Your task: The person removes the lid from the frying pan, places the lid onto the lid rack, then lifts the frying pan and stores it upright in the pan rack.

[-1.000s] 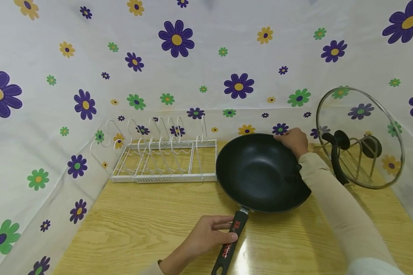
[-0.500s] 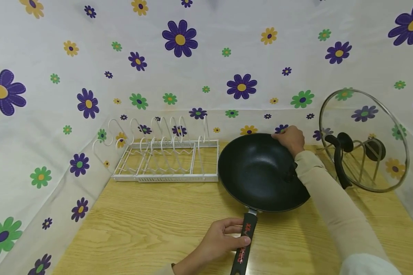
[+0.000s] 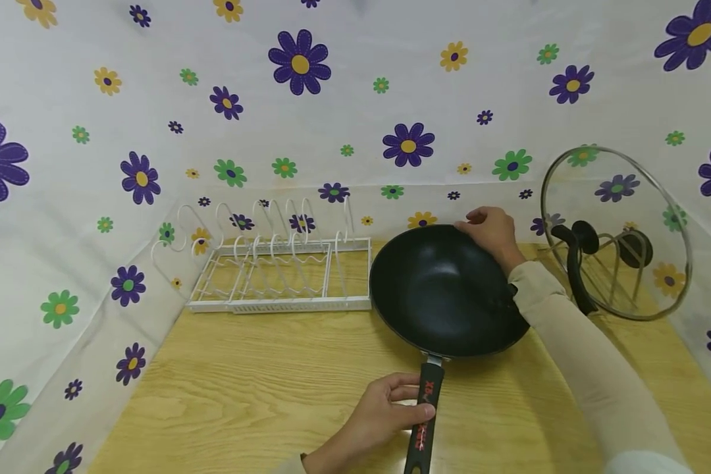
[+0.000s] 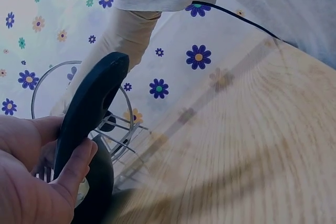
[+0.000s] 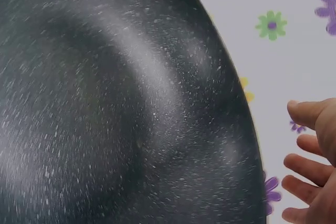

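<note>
While just beside the black pan (image 3: 441, 293), right hand (image 3: 493, 234) wide; left hand (image 3: 385, 408) with pan handle (image 3: 424, 431) in grip.

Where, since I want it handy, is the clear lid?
In the head view, the clear lid is at the right, standing on edge at a wire stand, with the black pan and right hand to its left.

Crops the handle (image 3: 424, 431) at the head view's bottom.
Hides part of the pan (image 3: 444, 289) behind the right sleeve (image 3: 580, 368).
</note>
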A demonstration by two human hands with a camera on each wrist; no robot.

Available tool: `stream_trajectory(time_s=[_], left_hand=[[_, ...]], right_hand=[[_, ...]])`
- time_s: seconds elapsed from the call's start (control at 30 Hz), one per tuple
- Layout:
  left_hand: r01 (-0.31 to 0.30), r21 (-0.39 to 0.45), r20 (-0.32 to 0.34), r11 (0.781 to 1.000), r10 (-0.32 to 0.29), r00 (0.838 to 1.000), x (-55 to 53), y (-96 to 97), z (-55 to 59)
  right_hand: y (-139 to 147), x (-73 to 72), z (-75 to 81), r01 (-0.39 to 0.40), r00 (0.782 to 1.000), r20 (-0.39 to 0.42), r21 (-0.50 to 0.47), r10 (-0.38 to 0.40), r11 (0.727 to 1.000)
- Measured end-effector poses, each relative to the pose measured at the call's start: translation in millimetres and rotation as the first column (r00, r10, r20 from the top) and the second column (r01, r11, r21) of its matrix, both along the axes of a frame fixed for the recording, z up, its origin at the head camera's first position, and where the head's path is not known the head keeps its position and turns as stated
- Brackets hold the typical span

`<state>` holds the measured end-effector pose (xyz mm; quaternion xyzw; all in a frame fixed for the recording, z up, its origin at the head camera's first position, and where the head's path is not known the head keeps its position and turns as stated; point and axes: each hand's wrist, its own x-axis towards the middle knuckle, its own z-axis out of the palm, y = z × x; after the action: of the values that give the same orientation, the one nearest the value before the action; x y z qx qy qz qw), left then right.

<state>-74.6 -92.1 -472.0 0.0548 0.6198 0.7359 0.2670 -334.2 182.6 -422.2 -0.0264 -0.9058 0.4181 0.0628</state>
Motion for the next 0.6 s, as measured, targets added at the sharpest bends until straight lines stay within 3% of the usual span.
stream_trajectory(time_s=[0.13,0.27,0.47,0.6], left_hand=[[0.003,0.004,0.012,1.000,-0.003,1.000,-0.1,1.9,-1.0],[0.014,-0.029,0.029,0.999,-0.013,0.999,-2.9,4.3,-1.5],[0.076,-0.073,0.041,0.994,-0.074,0.996,-20.8,7.0,1.1],[0.149,-0.087,0.035,0.985,-0.147,0.989,-30.7,8.8,1.9]], right_hand=[[-5,12.0,9.8,-0.016,0.997,-0.070,0.054,0.020,0.998],[-8,34.9,22.9,-0.044,0.989,-0.135,0.077,0.055,0.996],[-14,96.8,46.1,-0.171,0.974,-0.147,0.018,0.172,0.985],[-18,139.6,46.1,-0.273,0.955,-0.140,-0.059,0.263,0.960]])
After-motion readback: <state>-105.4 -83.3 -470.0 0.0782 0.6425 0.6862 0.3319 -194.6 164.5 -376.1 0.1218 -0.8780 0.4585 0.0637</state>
